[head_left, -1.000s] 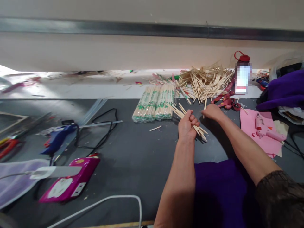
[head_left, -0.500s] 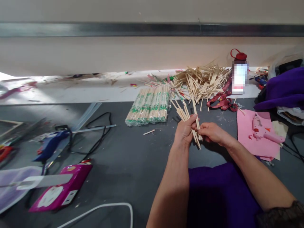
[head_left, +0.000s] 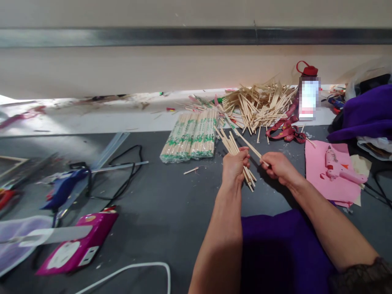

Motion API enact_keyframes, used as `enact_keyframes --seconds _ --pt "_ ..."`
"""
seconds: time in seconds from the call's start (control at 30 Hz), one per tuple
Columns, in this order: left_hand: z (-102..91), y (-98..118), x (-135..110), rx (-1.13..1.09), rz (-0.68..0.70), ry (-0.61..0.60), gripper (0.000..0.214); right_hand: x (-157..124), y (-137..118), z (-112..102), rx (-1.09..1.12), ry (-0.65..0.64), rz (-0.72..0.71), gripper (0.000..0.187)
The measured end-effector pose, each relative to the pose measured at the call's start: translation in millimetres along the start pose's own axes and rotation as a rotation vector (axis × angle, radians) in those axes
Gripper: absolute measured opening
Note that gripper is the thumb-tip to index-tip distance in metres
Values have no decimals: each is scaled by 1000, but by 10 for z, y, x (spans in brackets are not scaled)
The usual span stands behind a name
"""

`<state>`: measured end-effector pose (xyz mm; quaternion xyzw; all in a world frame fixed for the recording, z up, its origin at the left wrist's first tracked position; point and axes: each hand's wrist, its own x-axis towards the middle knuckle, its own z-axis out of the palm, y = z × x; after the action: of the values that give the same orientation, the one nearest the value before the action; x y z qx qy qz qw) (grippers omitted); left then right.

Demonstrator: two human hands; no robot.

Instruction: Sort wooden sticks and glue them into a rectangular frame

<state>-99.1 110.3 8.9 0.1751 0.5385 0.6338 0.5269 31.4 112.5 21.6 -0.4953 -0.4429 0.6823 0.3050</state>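
My left hand [head_left: 235,165] is closed round a loose bundle of thin wooden sticks [head_left: 230,142], whose ends stick out above and below the fist. A single wooden stick [head_left: 252,150] is pinched in my right hand [head_left: 277,166], slanting up and to the left, apart from the bundle. Behind the hands, a heap of loose wooden sticks [head_left: 260,104] lies by the wall. Left of it lies a plastic-wrapped pack of chopsticks [head_left: 191,136] with green print. One short stick [head_left: 191,170] rests on the grey table.
On the right, a pink glue gun [head_left: 332,163] lies on pink sheets [head_left: 315,171], near a dark red lanyard [head_left: 288,132] and a lit phone [head_left: 309,98]. To the left are a blue glue gun [head_left: 65,185], black cable [head_left: 134,175] and magenta box [head_left: 82,245].
My right hand has moved slightly right and drawn one stick away from the bundle; that stick now tilts left. My left hand keeps hold of the rest, shifting slightly left.
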Motion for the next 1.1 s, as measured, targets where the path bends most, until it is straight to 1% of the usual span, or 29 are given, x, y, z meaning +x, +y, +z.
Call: enact_keyframes --seconds 0.07,0.13,0.17,0.27,0.33,0.37,0.43,0.5,0.57,0.67,0.77,0.83,0.93,1.1 --pt "6 -11 -5 -15 8 23 19 38 15 -49 -15 74 -30 11" --pt "13 -19 -4 -50 24 47 20 72 55 -71 -101 135 -100 13" --pt "16 -21 0 -72 29 52 21 81 77 -69 -166 138 -143 15" --pt "18 -15 16 -132 21 27 26 67 124 -29 -379 58 -251 19" --pt "13 -4 28 -153 -9 18 28 43 126 -14 -474 0 -279 20" --pt "9 2 32 -158 -20 31 28 34 121 -18 -502 -27 -265 20" --pt "2 11 39 -164 -17 83 26 28 109 -49 -520 -78 -184 21" --pt "-3 14 41 -162 22 138 24 39 100 -92 -505 -122 -100 21" --pt "-2 13 38 -148 75 175 23 58 98 -124 -487 -148 -80 18" --pt "21 6 6 -120 139 183 25 80 90 -127 -555 -99 -105 17" --pt "70 6 -64 -82 198 131 26 80 65 -100 -739 18 -145 17" --pt "101 16 -116 -64 237 88 28 69 46 -90 -821 66 -183 18" --pt "117 41 -153 -73 273 63 29 61 44 -101 -806 79 -240 20" --pt "96 53 -135 -112 290 135 29 124 160 -123 -557 34 -264 24"
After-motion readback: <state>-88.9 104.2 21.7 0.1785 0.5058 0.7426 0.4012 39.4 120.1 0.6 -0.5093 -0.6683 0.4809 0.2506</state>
